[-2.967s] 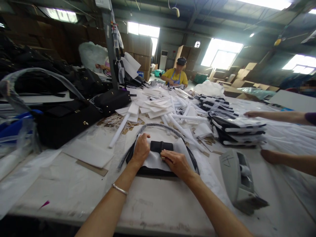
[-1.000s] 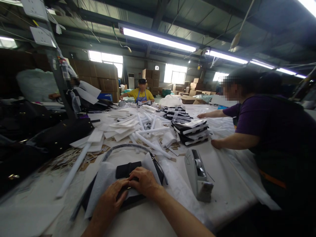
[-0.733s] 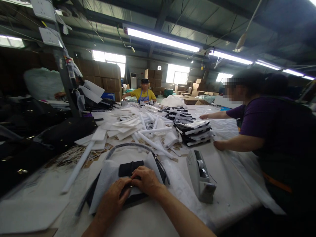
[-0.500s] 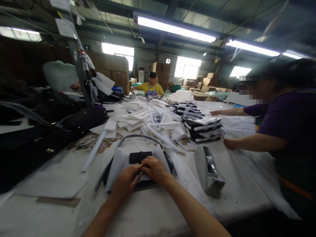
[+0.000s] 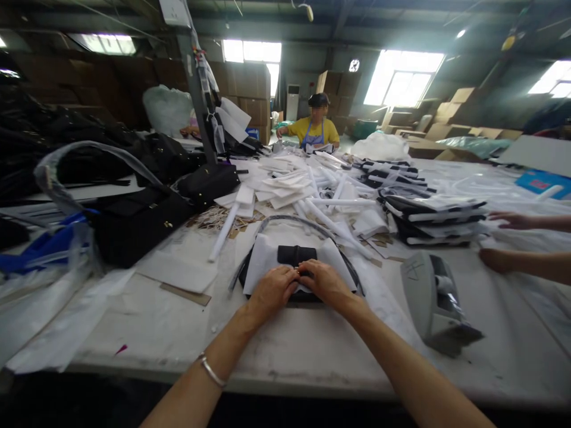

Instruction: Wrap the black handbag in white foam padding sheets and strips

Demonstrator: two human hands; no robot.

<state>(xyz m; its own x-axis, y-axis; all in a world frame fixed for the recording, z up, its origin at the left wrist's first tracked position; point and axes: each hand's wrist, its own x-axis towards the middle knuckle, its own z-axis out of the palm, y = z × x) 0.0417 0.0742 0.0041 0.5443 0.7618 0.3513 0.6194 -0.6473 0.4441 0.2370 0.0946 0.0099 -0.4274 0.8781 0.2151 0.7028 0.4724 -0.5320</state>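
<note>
A black handbag (image 5: pixel 285 254) lies on the table in front of me, its wrapped handle (image 5: pixel 289 220) arching away from me. White sheet material (image 5: pixel 264 252) covers much of its front, with a black tab showing in the middle. My left hand (image 5: pixel 273 290) and my right hand (image 5: pixel 326 283) meet at the lower end of this tab, around a small metallic clasp. The fingers of both hands are bent and closed on the bag there, fingertips nearly touching. They hide part of the clasp.
A grey tape dispenser (image 5: pixel 428 297) stands to the right. Beyond it are stacked black bags (image 5: pixel 437 220) and a co-worker's hands (image 5: pixel 504 255). White sheets and tubes (image 5: pixel 285 190) are heaped ahead. More black handbags (image 5: pixel 138 220) lie left. Another person (image 5: pixel 316 131) sits opposite.
My view has tilted down and turned left, so the scene sits further right and the table's near edge shows. Both hands stay at the bag's clasp, fingers slightly shifted.
</note>
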